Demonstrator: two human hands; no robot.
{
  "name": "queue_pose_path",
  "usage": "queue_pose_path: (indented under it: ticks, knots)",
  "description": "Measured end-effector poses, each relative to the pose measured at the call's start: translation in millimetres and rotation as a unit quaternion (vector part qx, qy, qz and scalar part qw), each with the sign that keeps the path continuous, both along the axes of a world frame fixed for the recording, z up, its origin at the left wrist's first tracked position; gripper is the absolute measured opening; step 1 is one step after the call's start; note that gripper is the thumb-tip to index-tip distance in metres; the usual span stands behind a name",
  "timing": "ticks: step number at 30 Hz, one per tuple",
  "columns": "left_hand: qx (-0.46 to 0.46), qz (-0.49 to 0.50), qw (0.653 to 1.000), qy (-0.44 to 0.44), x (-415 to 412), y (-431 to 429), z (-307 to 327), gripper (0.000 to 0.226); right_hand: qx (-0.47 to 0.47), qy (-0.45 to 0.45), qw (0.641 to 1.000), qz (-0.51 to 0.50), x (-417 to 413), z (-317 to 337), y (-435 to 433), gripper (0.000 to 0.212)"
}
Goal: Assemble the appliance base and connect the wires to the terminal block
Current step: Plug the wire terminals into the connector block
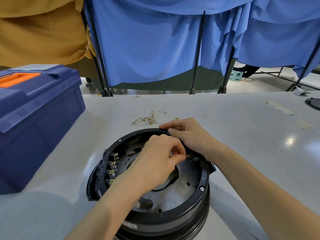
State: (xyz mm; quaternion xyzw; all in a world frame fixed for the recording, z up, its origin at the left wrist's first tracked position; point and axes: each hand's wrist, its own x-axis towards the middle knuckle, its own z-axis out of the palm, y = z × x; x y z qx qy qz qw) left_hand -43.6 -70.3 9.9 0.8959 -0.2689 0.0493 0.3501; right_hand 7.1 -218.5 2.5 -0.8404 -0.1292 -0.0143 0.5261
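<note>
One blue toolbox (34, 118) stands at the left of a grey table (251, 144). Beside it sits the round black appliance base (190, 213), with the terminal block (107, 170) and its gold tabs along the inner left wall. The left hand (159, 156) pinches a small gold connector (187, 155). Loose wires (150, 118) lie beyond the base. The right hand (188, 134) grips the far rim with curled fingers.
</note>
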Motion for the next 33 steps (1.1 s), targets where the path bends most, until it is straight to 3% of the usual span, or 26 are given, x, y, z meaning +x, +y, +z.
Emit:
queue_pose_path:
  ticks: [15, 33]
  knots:
    - [0.010, -0.005, 1.000, 0.003, 1.6, -1.8, -2.7, 0.008, 0.004, 0.004, 1.000, -0.008, -0.8, 0.3, 1.6, 0.028]
    - [0.030, -0.053, 0.998, -0.030, -1.1, -8.4, -2.2, 0.009, 0.077, 0.059, 0.995, -0.031, 0.5, 1.7, 3.0, 0.030]
